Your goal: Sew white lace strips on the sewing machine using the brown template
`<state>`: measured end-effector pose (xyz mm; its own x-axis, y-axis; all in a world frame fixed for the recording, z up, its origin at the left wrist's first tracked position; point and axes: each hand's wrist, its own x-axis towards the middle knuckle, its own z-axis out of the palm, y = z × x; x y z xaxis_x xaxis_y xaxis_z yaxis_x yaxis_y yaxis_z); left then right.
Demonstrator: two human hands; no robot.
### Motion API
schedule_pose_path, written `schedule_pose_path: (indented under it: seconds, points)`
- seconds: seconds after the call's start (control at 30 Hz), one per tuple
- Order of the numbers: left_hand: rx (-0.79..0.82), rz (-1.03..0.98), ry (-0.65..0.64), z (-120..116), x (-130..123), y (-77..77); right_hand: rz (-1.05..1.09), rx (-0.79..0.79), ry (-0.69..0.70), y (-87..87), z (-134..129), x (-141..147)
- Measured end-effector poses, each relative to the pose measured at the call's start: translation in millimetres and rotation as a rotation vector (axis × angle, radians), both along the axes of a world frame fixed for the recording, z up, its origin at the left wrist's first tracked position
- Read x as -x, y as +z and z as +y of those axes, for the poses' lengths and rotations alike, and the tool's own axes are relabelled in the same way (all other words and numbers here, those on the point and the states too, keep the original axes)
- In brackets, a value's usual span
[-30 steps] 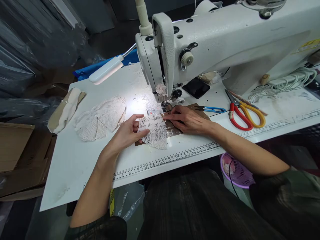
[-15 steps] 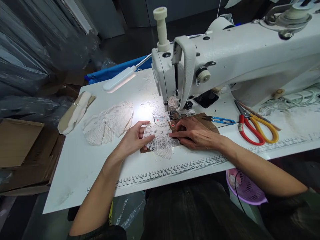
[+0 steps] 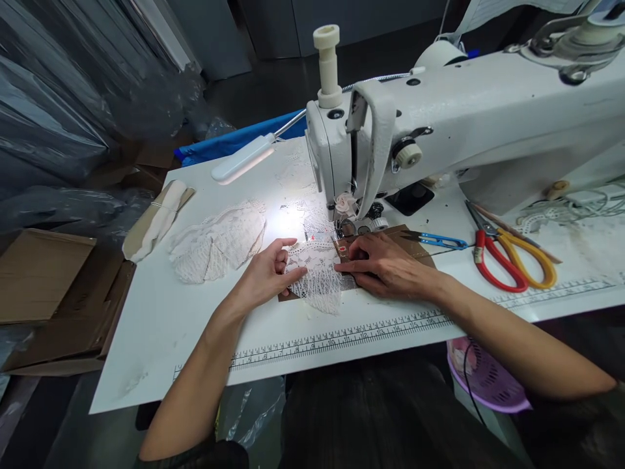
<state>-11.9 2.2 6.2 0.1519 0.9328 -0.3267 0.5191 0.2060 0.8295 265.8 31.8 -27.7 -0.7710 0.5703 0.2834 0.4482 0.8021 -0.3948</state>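
A piece of white lace fabric [image 3: 316, 277] lies under the lamp light, its upper edge close to the presser foot [image 3: 346, 228] of the white sewing machine [image 3: 439, 124]. My left hand [image 3: 266, 270] grips the lace by its left edge, thumb on top and the other fingers curled at the side. On the opposite edge, my right hand [image 3: 385, 264] has its fingers bent and drawn together, fingertips at the lace beside the foot. What lies beneath those fingers is partly hidden. Brown board [image 3: 413, 246] shows around the right hand.
More white lace [image 3: 219, 241] lies to the left, with a tied cloth roll [image 3: 159, 221] beyond. Blue thread snips [image 3: 437, 240] and red-and-yellow scissors [image 3: 512, 254] lie at right. A printed ruler [image 3: 342, 340] runs along the table's front edge; a purple basket [image 3: 488, 384] stands below.
The whole view has shifted slightly to the right and down. Both hands keep the same place on the lace, and the lace itself shows no clear movement at the foot.
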Motion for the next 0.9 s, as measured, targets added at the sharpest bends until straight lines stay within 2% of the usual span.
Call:
schedule_pose_path:
  seconds: [0.1, 0.2, 0.27, 0.37, 0.4, 0.47, 0.57, 0.67, 0.83, 0.9]
  points:
    - [-0.013, 0.021, -0.012, -1.5, -1.4, 0.3, 0.002, 0.016, -0.008, -1.2, 0.3, -0.1]
    - [-0.094, 0.111, -0.057, -1.8, 0.9, -0.5, 0.017, 0.026, -0.007, -2.6, 0.5, 0.2]
    - [-0.195, 0.221, -0.091, -0.7, 3.2, -0.4, 0.027, 0.032, -0.004, -2.8, 0.4, 0.5]
    - [-0.429, 0.382, -0.032, 3.3, 3.2, 0.5, 0.062, 0.064, -0.006, -1.6, 1.1, 0.4]
    - [-0.504, 0.407, -0.013, 5.2, 1.4, 0.7, 0.096, 0.094, -0.011, -1.0, 1.8, 0.1]
    - [-0.596, 0.417, -0.054, 10.0, -4.9, 0.7, 0.192, 0.177, -0.046, -0.2, 4.2, -1.0]
    - [-0.615, 0.412, -0.188, 18.8, -18.0, -0.1, 0.324, 0.275, -0.172, -0.5, 9.0, -3.0]
    - [-0.579, 0.419, -0.232, 28.9, -28.2, -2.4, 0.386, 0.302, -0.267, -1.9, 12.0, -3.4]
    - [-0.517, 0.415, -0.226, 40.8, -32.2, -8.5, 0.396, 0.305, -0.274, -3.0, 11.4, -1.7]
    - [-0.540, 0.417, -0.274, 40.4, -32.8, -9.6, 0.394, 0.312, -0.263, -2.5, 10.9, -2.0]
